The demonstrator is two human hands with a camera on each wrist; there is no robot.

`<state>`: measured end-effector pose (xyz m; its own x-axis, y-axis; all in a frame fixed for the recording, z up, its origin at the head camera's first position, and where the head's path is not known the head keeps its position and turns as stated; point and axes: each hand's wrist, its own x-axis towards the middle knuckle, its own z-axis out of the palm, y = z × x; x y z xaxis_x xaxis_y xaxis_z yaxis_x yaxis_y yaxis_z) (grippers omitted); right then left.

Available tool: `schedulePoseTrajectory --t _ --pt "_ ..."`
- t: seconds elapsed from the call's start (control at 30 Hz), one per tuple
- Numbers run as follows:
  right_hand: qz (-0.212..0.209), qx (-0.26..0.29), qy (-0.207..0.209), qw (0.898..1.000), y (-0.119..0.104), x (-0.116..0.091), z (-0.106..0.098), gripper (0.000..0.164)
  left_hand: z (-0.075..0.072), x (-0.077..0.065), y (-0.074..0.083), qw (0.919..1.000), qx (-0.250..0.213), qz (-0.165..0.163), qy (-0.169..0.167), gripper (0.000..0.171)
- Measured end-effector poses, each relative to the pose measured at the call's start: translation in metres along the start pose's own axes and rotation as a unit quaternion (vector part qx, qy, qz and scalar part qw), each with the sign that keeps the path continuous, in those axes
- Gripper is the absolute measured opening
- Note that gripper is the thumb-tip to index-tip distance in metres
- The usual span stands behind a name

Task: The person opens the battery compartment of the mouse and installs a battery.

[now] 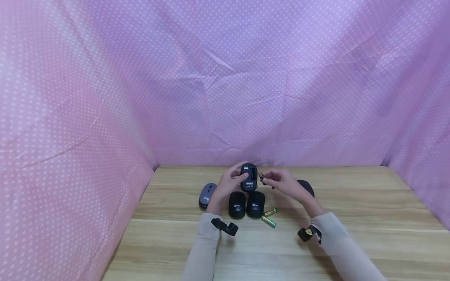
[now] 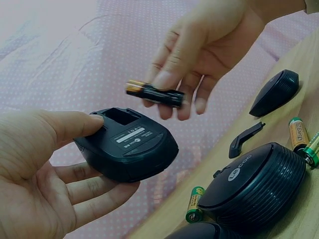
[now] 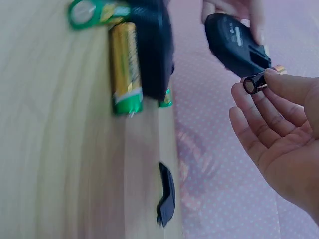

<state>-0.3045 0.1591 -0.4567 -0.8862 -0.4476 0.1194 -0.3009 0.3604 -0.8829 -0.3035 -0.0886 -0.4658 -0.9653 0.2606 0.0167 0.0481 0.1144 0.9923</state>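
The person's right hand (image 1: 283,182) pinches one black battery (image 2: 157,94) with a copper-coloured end, thumb against fingers, the remaining fingers loosely spread. The left hand (image 1: 228,183) grips one black mouse (image 2: 124,149), thumb on its underside and fingers behind. The mouse is raised above the table with its underside exposed and its slot (image 2: 119,116) uncovered; the black battery is just beside it, apart from it in the left wrist view.

Five mice can be counted: the one in hand and four on the table. Two black mice, the left one (image 1: 237,205) and the right one (image 1: 255,204), lie side by side nearer the person. A grey mouse (image 1: 207,194) lies to the left, its edge partly behind the left arm; a dark mouse (image 1: 306,187) lies to the right, partly covered by the right arm.

Four batteries can be counted: the one pinched and three green-and-gold ones. Two of these, an upper one (image 1: 270,212) and a lower one (image 1: 268,221), lie beside the right black mouse; the third (image 2: 195,204) lies by that mouse's far end, mostly hidden from the head view.

One small bent black piece (image 3: 166,195) lies on the wooden table (image 1: 168,242). Black bands circle both wrists. Pink dotted cloth (image 1: 225,97) hangs behind and at both sides.
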Motion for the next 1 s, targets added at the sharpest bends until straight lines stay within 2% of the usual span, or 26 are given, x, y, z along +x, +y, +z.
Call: schedulePoseTrajectory --t 0.27,0.6,0.77,1.0 --pt "-0.009 0.051 0.061 0.997 -0.003 0.009 0.007 0.027 0.003 0.001 -0.003 0.9997 -0.002 0.016 0.018 0.050" --pt "0.012 0.124 0.114 0.986 0.001 0.009 0.009 0.033 0.011 0.001 -0.008 0.9975 -0.059 -0.003 0.037 0.050" --pt "0.005 0.148 0.127 0.981 0.006 0.010 0.015 0.032 0.014 0.001 -0.010 0.9975 -0.051 -0.003 0.049 0.053" --pt "-0.024 0.150 0.141 0.978 0.004 0.014 0.025 0.033 0.014 0.003 -0.012 0.9965 -0.036 0.009 0.074 0.052"
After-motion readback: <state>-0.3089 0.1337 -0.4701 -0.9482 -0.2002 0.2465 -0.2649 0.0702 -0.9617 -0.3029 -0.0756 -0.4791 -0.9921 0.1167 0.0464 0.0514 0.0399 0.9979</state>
